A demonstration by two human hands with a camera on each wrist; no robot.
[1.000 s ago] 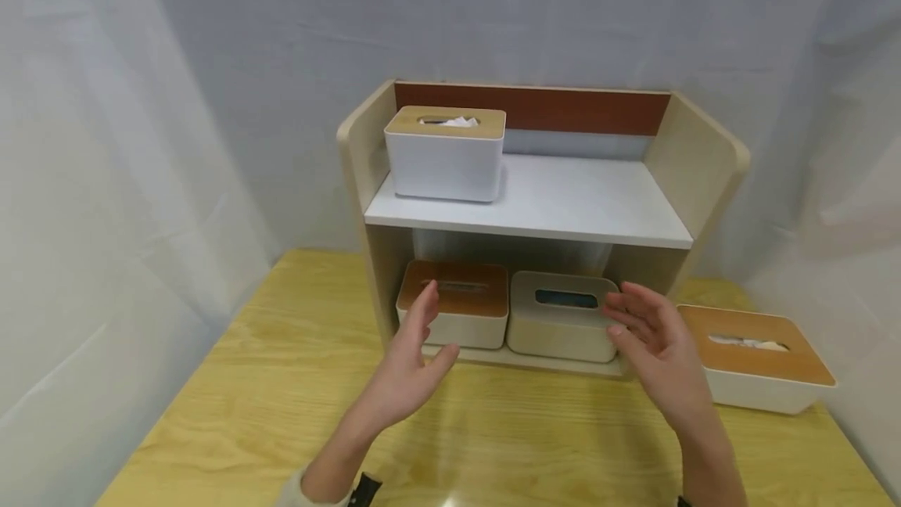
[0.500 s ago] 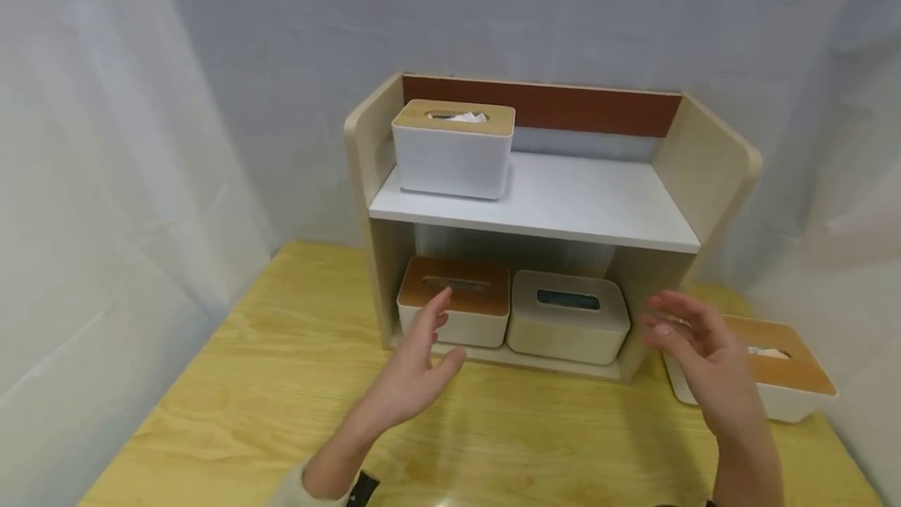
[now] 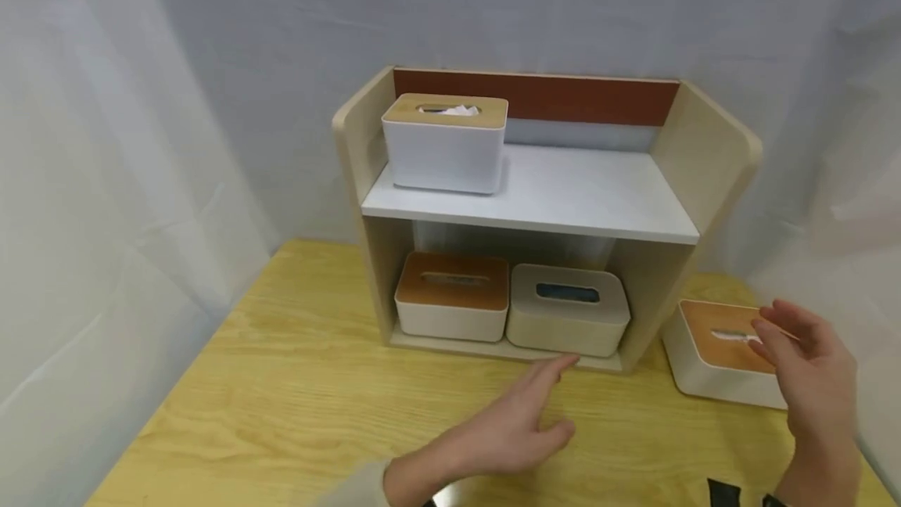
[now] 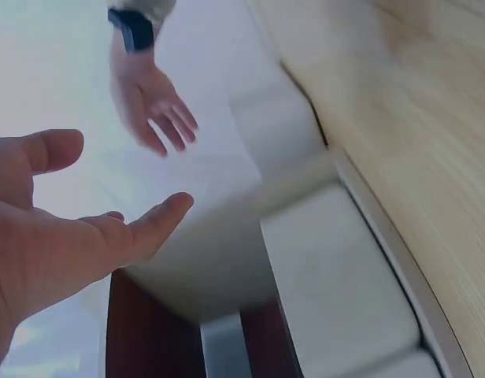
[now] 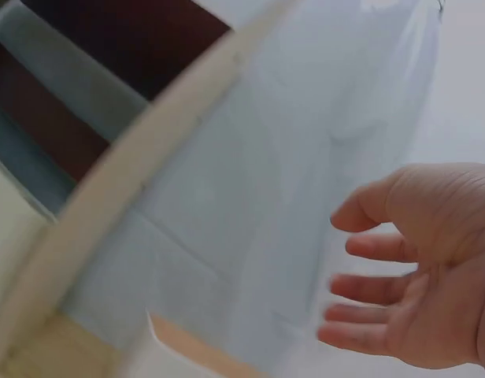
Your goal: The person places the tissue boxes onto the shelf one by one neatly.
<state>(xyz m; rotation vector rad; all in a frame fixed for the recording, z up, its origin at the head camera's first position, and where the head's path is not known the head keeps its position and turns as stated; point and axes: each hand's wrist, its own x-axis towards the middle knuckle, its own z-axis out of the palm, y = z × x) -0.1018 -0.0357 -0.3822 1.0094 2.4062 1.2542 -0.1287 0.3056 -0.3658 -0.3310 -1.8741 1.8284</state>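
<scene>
In the head view my right hand (image 3: 809, 358) hovers over the right end of a white tissue box with an orange-brown wooden lid (image 3: 732, 339), which sits on the table right of the shelf. Its fingers are loosely bent and hold nothing. My left hand (image 3: 514, 425) reaches rightward above the table, in front of the shelf's lower edge, fingers extended and thumb apart. Nothing is in its grasp. The left wrist view shows the left palm (image 4: 61, 244) bare, with the right hand (image 4: 157, 106) farther off. In the right wrist view the right hand (image 5: 423, 272) is empty.
A two-tier shelf (image 3: 528, 225) stands on the wooden table (image 3: 281, 382). Its lower tier holds a brown-lidded tissue box (image 3: 450, 319) and a beige tissue box (image 3: 566, 335). Up top at left is a white tissue box (image 3: 443, 155). Pale curtains (image 3: 105, 178) surround the table.
Both hands have moved right. The right hand has gone from beside the beige box to over the box outside the shelf; the left has left the front of the brown-lidded box.
</scene>
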